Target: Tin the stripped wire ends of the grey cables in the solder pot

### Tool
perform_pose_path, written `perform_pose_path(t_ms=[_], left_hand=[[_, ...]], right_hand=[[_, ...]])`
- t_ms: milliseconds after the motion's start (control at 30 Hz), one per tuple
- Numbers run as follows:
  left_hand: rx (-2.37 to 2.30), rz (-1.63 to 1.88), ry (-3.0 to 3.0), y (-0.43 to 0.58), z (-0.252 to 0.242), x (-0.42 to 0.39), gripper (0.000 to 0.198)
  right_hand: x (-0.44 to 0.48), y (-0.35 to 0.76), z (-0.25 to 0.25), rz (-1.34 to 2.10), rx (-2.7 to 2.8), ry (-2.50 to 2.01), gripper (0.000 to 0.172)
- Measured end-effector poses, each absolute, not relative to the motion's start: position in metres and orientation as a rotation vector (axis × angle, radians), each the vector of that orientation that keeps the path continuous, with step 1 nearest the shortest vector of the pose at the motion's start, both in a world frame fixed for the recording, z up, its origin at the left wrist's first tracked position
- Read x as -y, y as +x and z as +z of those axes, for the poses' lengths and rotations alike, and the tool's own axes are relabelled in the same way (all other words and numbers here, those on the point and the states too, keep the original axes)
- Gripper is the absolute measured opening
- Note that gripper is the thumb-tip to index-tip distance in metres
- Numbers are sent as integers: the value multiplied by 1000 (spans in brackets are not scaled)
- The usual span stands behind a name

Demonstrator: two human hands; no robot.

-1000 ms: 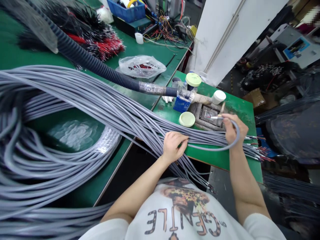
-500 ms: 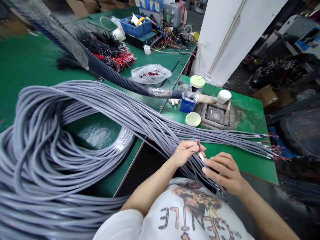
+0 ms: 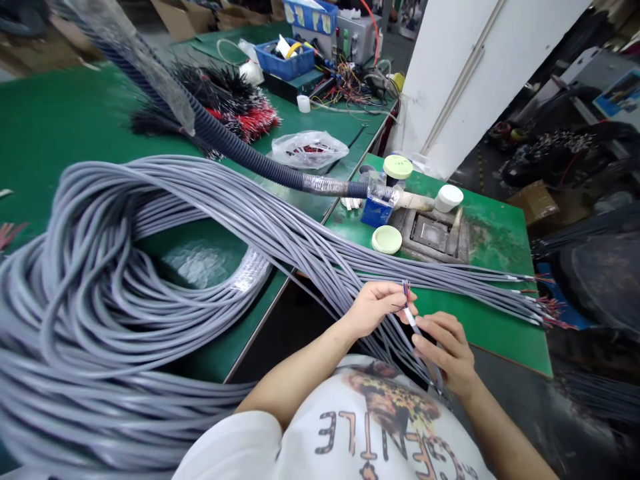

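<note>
A grey cable (image 3: 410, 316), white below its fringe of coloured wires (image 3: 406, 293), was held before the shirt (image 3: 375, 427), fingers of the left hand (image 3: 377, 308) and right hand (image 3: 450, 350) clamped on it. Beyond lay a bundle (image 3: 300, 233), with a hose (image 3: 250, 157) slung across the table (image 3: 65, 113); the right fingers hid part of the cable.

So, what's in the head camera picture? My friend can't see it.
A person's left hand and right hand hold a gray cable near its white end, thin colored wires sticking out. Bundled gray cables stretch across green tables, a dark ridged hose beyond.
</note>
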State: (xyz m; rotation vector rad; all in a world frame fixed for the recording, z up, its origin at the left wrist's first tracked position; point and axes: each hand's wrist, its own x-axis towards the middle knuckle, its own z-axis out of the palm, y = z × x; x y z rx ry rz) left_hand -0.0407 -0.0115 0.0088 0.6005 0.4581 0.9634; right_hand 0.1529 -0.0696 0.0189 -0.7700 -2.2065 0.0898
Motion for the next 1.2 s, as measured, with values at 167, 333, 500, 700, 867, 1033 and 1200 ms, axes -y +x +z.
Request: perform_pose_path(t_ms=[167,333,500,700,867,1033,1200], left_hand=[[-451,988,595,-36,11,12,36],[-471,1065,549,-30,12,14,37],[-523,1082,555,-26,13,15,38],[-541,1073,563,-23,12,15,38],[-546,1084,558,-22,11,16,35],[-570,1083,557,-20,11,16,36],[-525,1047,579,-21,14,17,31]], right_hand=[[72,155,12,92,2186,-792,49],[73,155,9,77,2140,-822,52],[75,155,5,66,2093,-862,49],[78,158,-2,72,2095,-886,48],[79,160,-5,59,2090,-889,47],[79,161,-6,65,2087,-890,46],[81,162,-10,125,2055,-902,48]])
